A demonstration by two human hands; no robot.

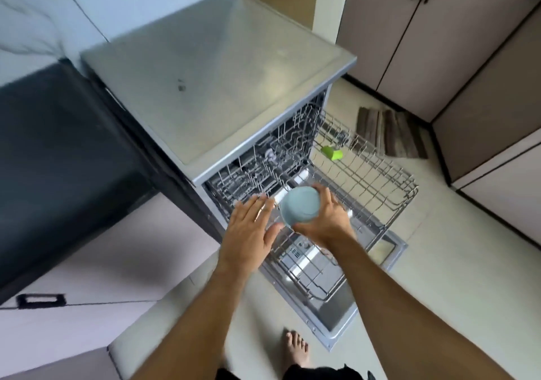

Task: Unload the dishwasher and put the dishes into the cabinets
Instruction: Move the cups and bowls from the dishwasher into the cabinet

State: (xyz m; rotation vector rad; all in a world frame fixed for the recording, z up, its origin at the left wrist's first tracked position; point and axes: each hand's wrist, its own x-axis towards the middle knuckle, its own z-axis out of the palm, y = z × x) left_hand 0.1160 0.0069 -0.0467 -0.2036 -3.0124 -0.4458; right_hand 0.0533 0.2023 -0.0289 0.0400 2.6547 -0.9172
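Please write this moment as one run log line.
right hand: grips blue bowl | left hand: open, empty | rack: out, green cup inside

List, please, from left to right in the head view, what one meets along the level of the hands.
Left hand → light blue bowl → right hand → pulled-out rack.

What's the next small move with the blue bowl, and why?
Probably lift the blue bowl clear of the pulled-out rack and turn toward the cabinets: the right hand already grips it, and the open left hand beside it holds nothing.
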